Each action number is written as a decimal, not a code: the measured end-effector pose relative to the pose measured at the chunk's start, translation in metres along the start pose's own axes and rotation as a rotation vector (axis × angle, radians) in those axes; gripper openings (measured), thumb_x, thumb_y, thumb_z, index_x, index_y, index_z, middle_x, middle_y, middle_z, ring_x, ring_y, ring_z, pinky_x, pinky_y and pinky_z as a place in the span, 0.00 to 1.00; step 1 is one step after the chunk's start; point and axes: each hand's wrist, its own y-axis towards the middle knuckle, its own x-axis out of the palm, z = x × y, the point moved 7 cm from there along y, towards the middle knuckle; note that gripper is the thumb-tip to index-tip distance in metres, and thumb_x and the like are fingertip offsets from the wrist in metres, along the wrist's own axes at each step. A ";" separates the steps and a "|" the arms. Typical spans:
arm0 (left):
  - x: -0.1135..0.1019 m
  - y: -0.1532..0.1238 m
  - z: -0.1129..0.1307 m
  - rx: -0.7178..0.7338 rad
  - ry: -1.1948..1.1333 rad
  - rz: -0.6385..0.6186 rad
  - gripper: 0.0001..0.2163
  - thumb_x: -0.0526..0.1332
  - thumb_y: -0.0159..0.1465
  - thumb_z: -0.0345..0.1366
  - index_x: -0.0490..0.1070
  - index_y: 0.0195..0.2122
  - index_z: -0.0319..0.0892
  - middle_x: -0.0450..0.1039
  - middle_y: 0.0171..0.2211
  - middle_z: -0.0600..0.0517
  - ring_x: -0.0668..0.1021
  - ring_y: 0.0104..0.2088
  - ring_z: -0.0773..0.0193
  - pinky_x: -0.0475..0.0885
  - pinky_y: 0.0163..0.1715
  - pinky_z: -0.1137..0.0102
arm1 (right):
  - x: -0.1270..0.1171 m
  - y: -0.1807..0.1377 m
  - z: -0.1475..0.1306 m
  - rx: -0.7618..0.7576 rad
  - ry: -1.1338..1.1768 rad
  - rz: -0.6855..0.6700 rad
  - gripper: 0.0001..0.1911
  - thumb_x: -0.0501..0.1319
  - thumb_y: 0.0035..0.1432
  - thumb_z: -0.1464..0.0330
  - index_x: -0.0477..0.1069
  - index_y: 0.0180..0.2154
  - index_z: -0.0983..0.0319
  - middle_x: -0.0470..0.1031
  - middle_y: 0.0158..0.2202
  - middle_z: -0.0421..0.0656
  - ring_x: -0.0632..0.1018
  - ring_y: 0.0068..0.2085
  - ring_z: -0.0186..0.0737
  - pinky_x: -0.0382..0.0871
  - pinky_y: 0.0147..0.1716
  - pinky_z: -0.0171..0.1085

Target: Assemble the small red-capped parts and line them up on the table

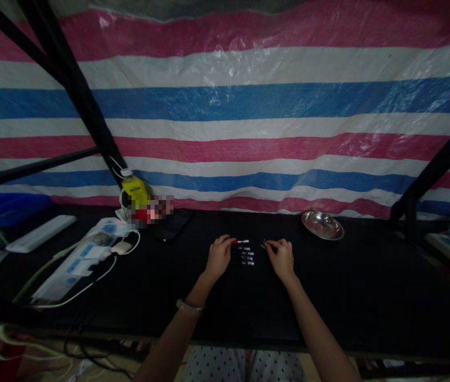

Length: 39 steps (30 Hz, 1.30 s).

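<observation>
My left hand (219, 257) is closed around the rear of a slim red stick with a silver end (241, 241), which points to the right. Just below it, several slim black sticks with silver ends (247, 258) lie in parallel on the black table. The left parts of these sticks are partly lost against the dark surface. Across a small gap, my right hand (282, 258) pinches a small item (264, 244) between thumb and fingertips. It is too small and dark to name. The silver end of the red stick and this small item are apart.
A round metal dish (322, 225) stands at the back right. To the left are a white power strip (74, 260) with cables, a yellow-labelled bottle (135, 190) and a dark flat device (174, 225). Black frame posts and a striped sheet (249, 101) bound the table.
</observation>
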 end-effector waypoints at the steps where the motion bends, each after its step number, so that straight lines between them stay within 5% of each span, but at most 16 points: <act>1: 0.000 0.000 0.001 0.002 -0.004 0.000 0.15 0.48 0.65 0.32 0.70 0.48 0.46 0.67 0.51 0.48 0.70 0.50 0.58 0.66 0.49 0.57 | 0.000 0.000 0.000 -0.002 0.000 0.003 0.17 0.54 0.57 0.58 0.77 0.37 0.60 0.69 0.32 0.48 0.66 0.37 0.45 0.61 0.37 0.41; 11: 0.000 -0.006 0.018 0.068 -0.104 -0.141 0.25 0.51 0.63 0.49 0.55 0.60 0.46 0.52 0.62 0.44 0.60 0.60 0.56 0.57 0.58 0.57 | -0.007 0.002 0.005 0.064 0.087 0.086 0.19 0.50 0.58 0.60 0.76 0.39 0.63 0.72 0.35 0.49 0.68 0.39 0.45 0.60 0.40 0.40; 20: 0.007 -0.011 0.023 0.138 -0.046 -0.256 0.50 0.66 0.43 0.58 0.48 0.63 0.43 0.43 0.64 0.39 0.53 0.63 0.46 0.54 0.58 0.52 | -0.023 0.002 0.031 0.270 0.149 0.340 0.20 0.49 0.54 0.66 0.74 0.41 0.67 0.73 0.38 0.53 0.71 0.40 0.48 0.60 0.41 0.43; 33: 0.007 -0.011 0.024 0.129 -0.050 -0.288 0.49 0.67 0.44 0.56 0.48 0.63 0.44 0.44 0.64 0.41 0.53 0.63 0.48 0.54 0.59 0.56 | -0.018 0.003 0.022 0.168 0.119 0.285 0.14 0.54 0.49 0.64 0.75 0.32 0.63 0.71 0.29 0.46 0.69 0.34 0.45 0.61 0.37 0.41; 39: 0.002 -0.011 0.031 0.141 -0.030 -0.222 0.40 0.64 0.49 0.55 0.53 0.61 0.47 0.49 0.62 0.43 0.57 0.61 0.49 0.55 0.57 0.54 | -0.017 0.002 0.002 0.050 0.060 0.194 0.12 0.56 0.51 0.61 0.75 0.29 0.60 0.66 0.26 0.44 0.66 0.32 0.43 0.60 0.33 0.38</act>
